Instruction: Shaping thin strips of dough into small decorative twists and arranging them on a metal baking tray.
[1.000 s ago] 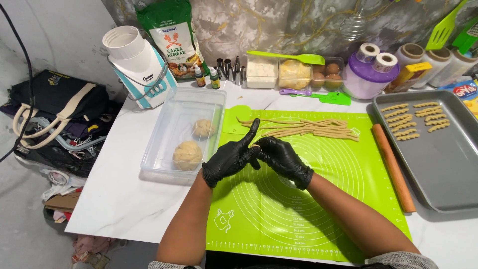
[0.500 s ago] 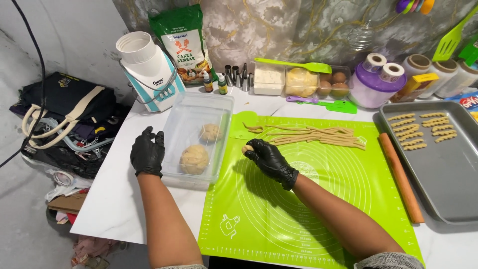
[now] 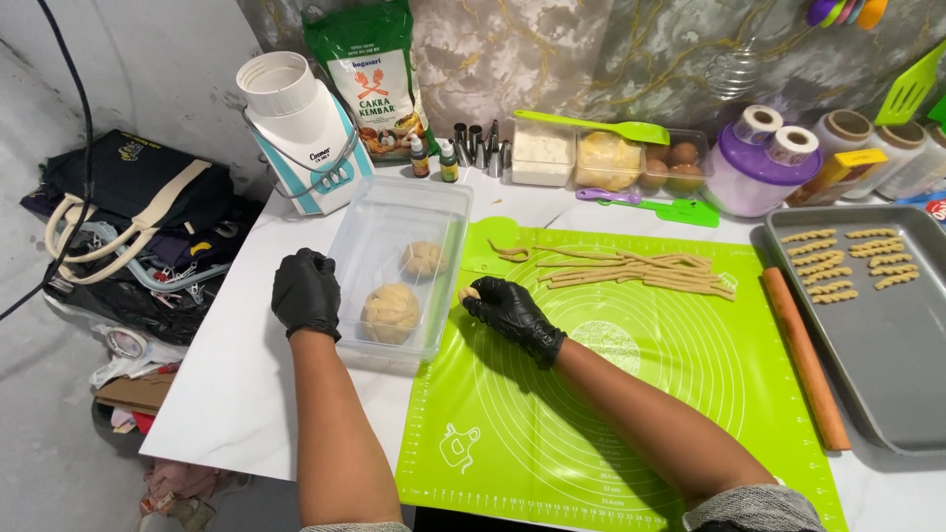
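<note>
Since a moment ago the left hand [image 3: 306, 293] has settled, curled, against the clear plastic container's [image 3: 347, 248] left wall. Two dough balls [image 3: 391, 312] lie inside. The right hand [image 3: 510, 313] pinches a small dough piece [image 3: 468, 293], mostly hidden by fingers.

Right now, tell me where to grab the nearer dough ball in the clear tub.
Take the nearer dough ball from straight above, fingers around its round sides: the clear tub is open on top and its walls block any sideways approach. The left hand is closest, resting at the tub's left wall.
</note>
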